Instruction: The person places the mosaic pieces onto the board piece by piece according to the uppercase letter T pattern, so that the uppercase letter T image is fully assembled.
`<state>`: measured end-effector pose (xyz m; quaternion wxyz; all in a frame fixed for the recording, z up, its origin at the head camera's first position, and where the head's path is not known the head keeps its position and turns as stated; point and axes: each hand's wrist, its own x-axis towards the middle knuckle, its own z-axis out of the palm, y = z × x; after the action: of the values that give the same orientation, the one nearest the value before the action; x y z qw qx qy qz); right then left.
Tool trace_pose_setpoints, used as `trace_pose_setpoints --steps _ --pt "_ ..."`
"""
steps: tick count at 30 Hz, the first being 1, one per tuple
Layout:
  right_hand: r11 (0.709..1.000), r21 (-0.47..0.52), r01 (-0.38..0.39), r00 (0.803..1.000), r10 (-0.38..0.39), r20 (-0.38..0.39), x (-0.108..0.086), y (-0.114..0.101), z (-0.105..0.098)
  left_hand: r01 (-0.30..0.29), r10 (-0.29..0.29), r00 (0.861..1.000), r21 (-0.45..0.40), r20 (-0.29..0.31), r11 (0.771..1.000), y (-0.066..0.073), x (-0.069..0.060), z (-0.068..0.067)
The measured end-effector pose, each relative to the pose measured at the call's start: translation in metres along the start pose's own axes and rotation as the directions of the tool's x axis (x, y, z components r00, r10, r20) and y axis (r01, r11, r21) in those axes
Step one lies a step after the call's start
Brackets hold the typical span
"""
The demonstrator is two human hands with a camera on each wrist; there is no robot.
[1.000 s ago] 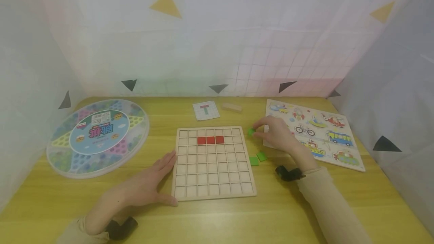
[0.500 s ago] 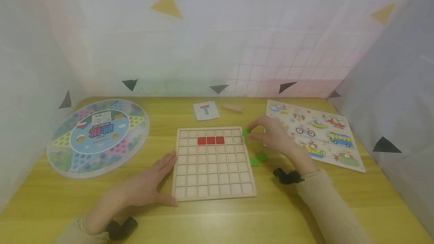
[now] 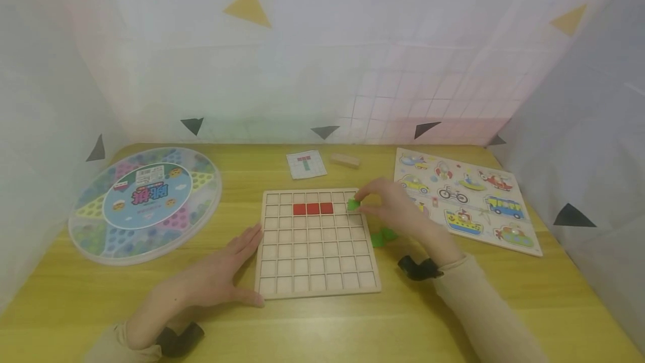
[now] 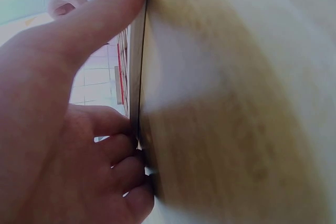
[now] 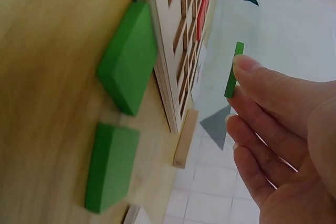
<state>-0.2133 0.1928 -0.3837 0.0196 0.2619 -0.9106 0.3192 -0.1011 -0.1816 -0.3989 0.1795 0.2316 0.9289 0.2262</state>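
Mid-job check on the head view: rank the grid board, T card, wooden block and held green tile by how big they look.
1. Grid board
2. T card
3. Wooden block
4. Green tile, partly hidden by the right hand

The round box [image 3: 145, 206] reads 跳棋, and the small card [image 3: 314, 169] shows a blocky T [image 3: 304, 162].

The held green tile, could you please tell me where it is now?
In the head view, the green tile is pinched in the right hand, above the board near its far right corner, right of the red tiles.
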Motion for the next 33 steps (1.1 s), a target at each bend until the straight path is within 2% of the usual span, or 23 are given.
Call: trace_pose_setpoints --steps 8,21,33 --pt "1.000 -0.002 -0.007 0.999 0.008 0.037 0.000 -0.010 0.005 -0.009 0.009 1.000 0.005 -0.006 1.000 0.000 -0.001 0.000" --pt "0.999 -0.007 0.038 0.998 -0.037 0.051 -0.001 -0.018 0.011 -0.001 0.001 1.000 0.002 0.004 1.000 0.000 0.000 0.000" --pt "0.996 -0.024 0.087 0.994 -0.085 0.073 0.007 -0.025 0.020 0.006 -0.006 1.000 -0.006 0.008 1.000 -0.001 -0.001 0.000"
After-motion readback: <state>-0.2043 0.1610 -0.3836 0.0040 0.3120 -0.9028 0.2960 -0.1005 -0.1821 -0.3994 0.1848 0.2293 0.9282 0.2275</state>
